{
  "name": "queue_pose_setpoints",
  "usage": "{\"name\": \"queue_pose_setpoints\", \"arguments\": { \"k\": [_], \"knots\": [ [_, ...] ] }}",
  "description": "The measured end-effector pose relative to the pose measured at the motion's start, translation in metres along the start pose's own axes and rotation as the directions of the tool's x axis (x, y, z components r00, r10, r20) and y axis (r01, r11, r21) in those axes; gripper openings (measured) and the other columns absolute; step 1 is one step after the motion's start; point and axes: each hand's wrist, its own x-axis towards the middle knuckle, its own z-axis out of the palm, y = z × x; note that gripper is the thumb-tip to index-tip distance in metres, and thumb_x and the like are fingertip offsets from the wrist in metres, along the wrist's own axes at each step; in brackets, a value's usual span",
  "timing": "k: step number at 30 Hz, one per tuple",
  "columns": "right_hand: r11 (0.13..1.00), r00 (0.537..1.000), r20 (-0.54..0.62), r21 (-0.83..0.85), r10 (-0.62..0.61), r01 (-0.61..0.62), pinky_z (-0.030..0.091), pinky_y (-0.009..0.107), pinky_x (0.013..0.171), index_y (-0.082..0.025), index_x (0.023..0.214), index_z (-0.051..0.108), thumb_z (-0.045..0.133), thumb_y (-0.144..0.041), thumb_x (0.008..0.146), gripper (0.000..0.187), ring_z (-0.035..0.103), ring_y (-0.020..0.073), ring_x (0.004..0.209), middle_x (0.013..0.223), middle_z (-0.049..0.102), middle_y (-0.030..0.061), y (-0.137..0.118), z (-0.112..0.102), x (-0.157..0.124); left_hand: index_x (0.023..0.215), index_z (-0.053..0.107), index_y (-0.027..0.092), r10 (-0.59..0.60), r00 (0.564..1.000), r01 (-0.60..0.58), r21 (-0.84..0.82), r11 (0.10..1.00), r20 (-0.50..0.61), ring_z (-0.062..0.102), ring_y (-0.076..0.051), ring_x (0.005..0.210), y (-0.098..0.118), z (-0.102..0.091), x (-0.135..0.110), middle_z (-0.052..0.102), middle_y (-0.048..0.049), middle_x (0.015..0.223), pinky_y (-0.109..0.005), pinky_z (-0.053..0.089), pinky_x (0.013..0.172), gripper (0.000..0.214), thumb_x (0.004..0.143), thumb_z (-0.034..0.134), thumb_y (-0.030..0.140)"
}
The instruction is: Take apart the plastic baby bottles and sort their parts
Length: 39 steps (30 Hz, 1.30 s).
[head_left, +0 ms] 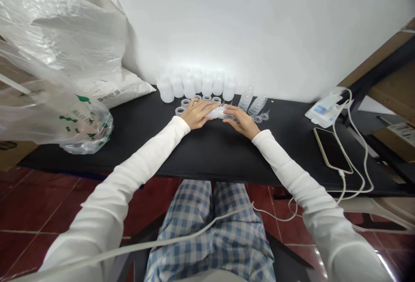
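1. Head view: the left hand (196, 113) has its grip wrapped around the small white bottle (218, 112), which lies on its side mid-bench (207, 156), before a row of white bottles (197, 86).
2. The right hand (241, 122) touches the bottle's other end with its fingers; whether that grip closes cannot be told.
3. The step looks like work on the bottle's end, so the next move needs a steady left hold.

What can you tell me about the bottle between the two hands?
The bottle is small, white and looks like plastic. It lies on its side on the black table, lengthwise left to right. The left hand holds its left end and the right hand its right end, so only the middle shows; a cap cannot be made out. Similar white bottles stand behind it.
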Motion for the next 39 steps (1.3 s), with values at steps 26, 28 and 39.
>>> {"name": "queue_pose_setpoints", "arguments": {
  "k": [26,28,39],
  "knots": [
    [0.981,0.983,0.000,-0.064,0.181,-0.181,0.055,0.039,0.086,-0.019,0.128,0.055,0.042,-0.060,0.100,0.052,0.068,0.0274,0.104,0.117,0.069,0.0152,-0.005,-0.007,0.004,0.152,0.046,0.014,0.160,0.987,-0.157,0.107,0.982,-0.020,0.069,-0.027,0.100,0.000,-0.010,0.004,0.074,-0.0164,0.113,-0.038,0.044,0.087,0.069,0.097,0.052,0.055],
    [0.990,0.991,-0.003,-0.048,0.132,-0.132,0.055,0.041,0.089,-0.019,0.130,0.055,0.045,-0.057,0.100,0.049,0.067,0.0271,0.104,0.115,0.069,0.0144,-0.004,-0.009,0.005,0.152,0.046,0.012,0.155,0.987,-0.152,0.100,0.983,-0.026,0.069,-0.027,0.097,0.000,-0.011,0.004,0.074,-0.0165,0.110,-0.038,0.045,0.085,0.071,0.097,0.051,0.057],
    [0.884,0.882,-0.076,0.096,0.464,-0.457,0.042,0.029,0.062,-0.020,0.085,0.060,0.037,-0.070,0.098,0.056,0.054,0.0150,0.060,0.070,0.062,0.0018,-0.022,-0.007,0.017,0.148,0.051,0.019,0.197,0.978,-0.175,0.235,0.956,-0.071,0.069,-0.027,0.100,0.019,-0.014,0.005,0.073,-0.0145,0.121,-0.039,0.046,0.088,0.054,0.101,0.048,0.045]
  ]
}}
